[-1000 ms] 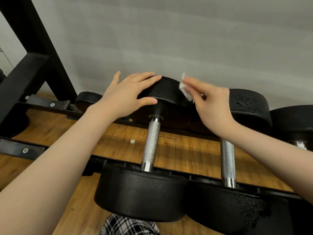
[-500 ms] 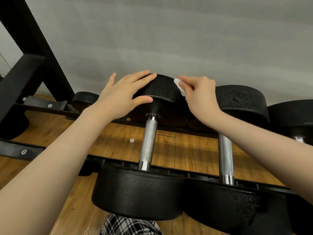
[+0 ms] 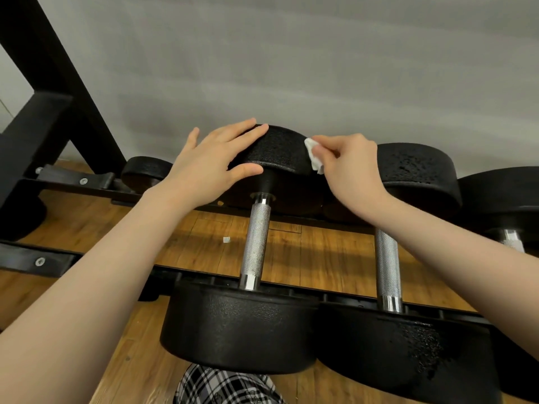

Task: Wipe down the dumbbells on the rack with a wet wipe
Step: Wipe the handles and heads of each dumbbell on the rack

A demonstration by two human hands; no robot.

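A black dumbbell [image 3: 256, 246] with a knurled steel handle lies across the rack, its far head [image 3: 280, 150] against the wall. My left hand [image 3: 210, 167] rests flat on the left side of that far head, fingers straight. My right hand [image 3: 353, 167] pinches a small white wet wipe [image 3: 313, 154] and presses it against the right edge of the same head. A second dumbbell [image 3: 388, 266] lies just to the right, its handle partly hidden by my right forearm.
Black rack rails [image 3: 40, 260] run left to right under the dumbbell heads. A black upright post [image 3: 43, 68] stands at the left. A third dumbbell head [image 3: 507, 193] sits far right and a smaller one [image 3: 145, 170] at the left. Wooden floor [image 3: 306, 255] lies below, a grey wall behind.
My right hand has slid the wipe down along the right edge of the far head and its fingers have curled. My left hand stays on the head.
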